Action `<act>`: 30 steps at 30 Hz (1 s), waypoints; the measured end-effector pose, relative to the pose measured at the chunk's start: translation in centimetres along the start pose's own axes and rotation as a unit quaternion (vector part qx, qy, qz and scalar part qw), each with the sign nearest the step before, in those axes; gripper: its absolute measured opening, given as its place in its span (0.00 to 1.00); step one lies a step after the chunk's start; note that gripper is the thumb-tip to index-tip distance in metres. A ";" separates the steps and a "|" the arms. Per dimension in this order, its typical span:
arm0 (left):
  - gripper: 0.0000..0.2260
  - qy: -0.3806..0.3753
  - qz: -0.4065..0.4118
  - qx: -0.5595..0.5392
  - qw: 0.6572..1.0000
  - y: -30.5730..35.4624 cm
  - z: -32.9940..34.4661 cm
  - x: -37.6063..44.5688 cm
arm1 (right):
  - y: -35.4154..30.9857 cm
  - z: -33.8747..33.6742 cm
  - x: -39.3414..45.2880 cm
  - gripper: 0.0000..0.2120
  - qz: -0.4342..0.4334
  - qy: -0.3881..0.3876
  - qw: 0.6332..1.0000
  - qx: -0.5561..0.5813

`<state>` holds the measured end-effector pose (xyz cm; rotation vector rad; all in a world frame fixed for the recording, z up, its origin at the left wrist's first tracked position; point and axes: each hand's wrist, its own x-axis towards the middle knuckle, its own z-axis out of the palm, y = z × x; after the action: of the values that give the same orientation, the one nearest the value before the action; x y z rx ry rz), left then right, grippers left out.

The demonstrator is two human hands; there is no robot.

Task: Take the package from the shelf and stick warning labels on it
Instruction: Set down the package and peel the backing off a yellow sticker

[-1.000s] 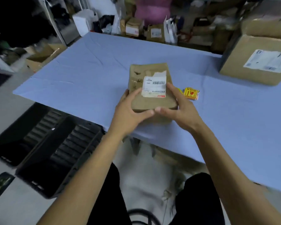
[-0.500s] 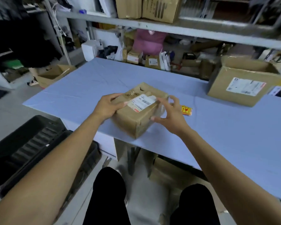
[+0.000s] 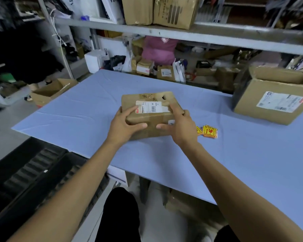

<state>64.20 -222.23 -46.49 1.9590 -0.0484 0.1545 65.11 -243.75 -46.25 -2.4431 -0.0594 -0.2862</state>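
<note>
A small brown cardboard package (image 3: 147, 100) with a white shipping label on top rests on the blue table (image 3: 234, 154), near its front edge. My left hand (image 3: 124, 124) grips its near left corner. My right hand (image 3: 180, 128) holds its near right side, fingers over the top edge. Just right of my right hand lies a small stack of yellow and red warning labels (image 3: 208, 131) on the table.
A large open cardboard box (image 3: 273, 100) stands at the table's right. Metal shelving (image 3: 182, 32) with boxes runs behind the table, small parcels under it. Black crates (image 3: 33, 172) sit on the floor at the left, an open carton (image 3: 51, 91) beyond them.
The package has been turned flat and set down on the table, farther in from the edge. Both hands stayed on it. My head has lifted, showing more of the shelf.
</note>
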 end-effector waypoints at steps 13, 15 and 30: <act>0.23 -0.039 0.015 -0.038 0.998 -0.6 -1.1 6.2 | 3.1 -0.1 2.0 0.31 -0.026 -0.017 0.997 0.077; 0.26 -0.030 -0.011 -0.032 0.999 -0.1 -1.0 6.3 | 3.1 -0.1 2.0 0.32 -0.022 -0.029 0.997 0.073; 0.22 -0.065 0.032 0.166 0.984 1.2 12.8 -5.3 | 10.2 -4.0 -8.1 0.19 0.044 0.032 0.998 -0.012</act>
<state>59.93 -234.72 -50.92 2.2995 -0.1799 0.0799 57.68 -253.96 -51.34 -2.4506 0.0812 -0.3276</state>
